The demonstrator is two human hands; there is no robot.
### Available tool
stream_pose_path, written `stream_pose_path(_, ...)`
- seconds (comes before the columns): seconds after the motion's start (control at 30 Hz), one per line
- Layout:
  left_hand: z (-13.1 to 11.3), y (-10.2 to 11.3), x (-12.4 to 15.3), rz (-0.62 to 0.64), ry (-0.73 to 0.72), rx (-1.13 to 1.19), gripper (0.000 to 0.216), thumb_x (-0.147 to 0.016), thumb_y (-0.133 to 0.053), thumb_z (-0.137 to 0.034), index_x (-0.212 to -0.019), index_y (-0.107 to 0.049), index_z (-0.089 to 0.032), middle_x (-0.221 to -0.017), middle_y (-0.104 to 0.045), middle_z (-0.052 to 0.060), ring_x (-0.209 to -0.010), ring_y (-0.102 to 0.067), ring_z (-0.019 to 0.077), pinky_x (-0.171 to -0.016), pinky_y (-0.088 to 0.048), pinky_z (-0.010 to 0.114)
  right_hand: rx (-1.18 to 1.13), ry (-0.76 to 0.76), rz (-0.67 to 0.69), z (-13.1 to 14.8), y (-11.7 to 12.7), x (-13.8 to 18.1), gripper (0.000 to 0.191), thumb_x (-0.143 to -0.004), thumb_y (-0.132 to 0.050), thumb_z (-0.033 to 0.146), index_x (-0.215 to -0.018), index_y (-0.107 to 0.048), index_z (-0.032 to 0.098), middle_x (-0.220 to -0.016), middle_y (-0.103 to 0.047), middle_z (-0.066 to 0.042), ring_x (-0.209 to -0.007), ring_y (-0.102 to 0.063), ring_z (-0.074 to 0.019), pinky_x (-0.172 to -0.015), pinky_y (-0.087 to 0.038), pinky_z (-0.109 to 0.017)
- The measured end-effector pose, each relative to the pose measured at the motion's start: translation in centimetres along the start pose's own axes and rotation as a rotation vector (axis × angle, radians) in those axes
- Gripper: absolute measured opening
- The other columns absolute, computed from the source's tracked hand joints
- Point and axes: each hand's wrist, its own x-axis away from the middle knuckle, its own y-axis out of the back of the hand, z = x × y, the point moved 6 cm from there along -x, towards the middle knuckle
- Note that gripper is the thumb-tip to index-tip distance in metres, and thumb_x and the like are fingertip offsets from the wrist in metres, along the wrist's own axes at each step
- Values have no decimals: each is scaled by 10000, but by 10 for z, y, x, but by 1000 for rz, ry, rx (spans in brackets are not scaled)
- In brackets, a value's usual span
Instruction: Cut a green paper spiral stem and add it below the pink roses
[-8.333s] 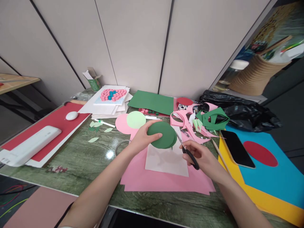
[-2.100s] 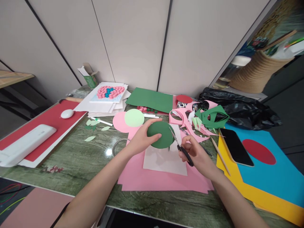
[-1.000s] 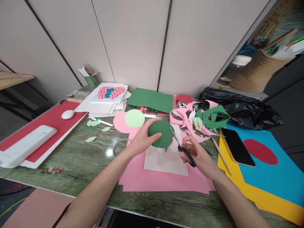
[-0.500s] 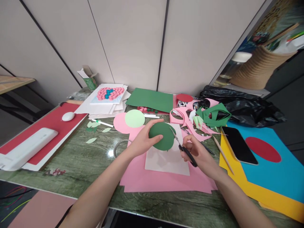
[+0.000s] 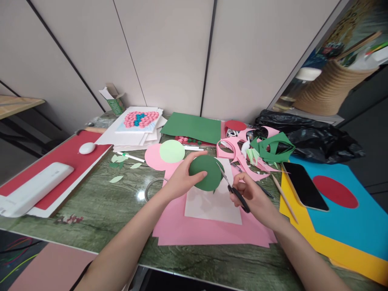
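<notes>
Most of the green circle (image 5: 207,173) looks cut, a bit to go; my left hand (image 5: 182,180) pinches it, right hand (image 5: 253,196) grips scissors (image 5: 233,188).

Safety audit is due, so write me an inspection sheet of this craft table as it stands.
Surface: green marbled table, largely covered with paper.
Job's things: dark green paper circle; scissors, blades at its right edge; pink sheets underneath.
Clutter: paper offcuts, phone, wooden stick, light green circle, white mouse.
Grippers: left hand grips the circle; right hand holds the scissors.
Cables: thin coloured wires on the floor, lower left.
Surroundings: panelled wall, black plastic bag, ribbed basket.
</notes>
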Motion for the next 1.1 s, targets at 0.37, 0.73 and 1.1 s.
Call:
stream_pose_path(0.37,1,3,-1,-16,1,15,478,-795,-552,-177,-1250,-452,-286,-1328,-475,51,-1138,-513,222,-923,-459,371,-9,-2,-1,5,-2,2,250,-802,-609,250,-842,-362,259,-635,-388,93,-542,-397,-80,-533,-349,-235)
stream_pose_path(0.73,1,3,-1,-32,17,63,470,-806,-533,-186,-1257,-440,-277,-1312,-489,57,-1130,-520,224,-915,-466,386,-3,-10,-8,4,-3,1,266,-806,-612,299,-850,-353,256,-642,-392,87,-544,-406,-78,-533,-374,-234)
stream_pose_path(1.1,-1,-2,1,56,22,37,447,-820,-528,-212,-1255,-449,-280,-1259,-514,65,-1094,-527,227,-872,-482,372,-38,-40,28,1,-2,2,278,-803,-615,310,-872,-349,263,-640,-467,79,-560,-432,-96,-553,-376,-241)
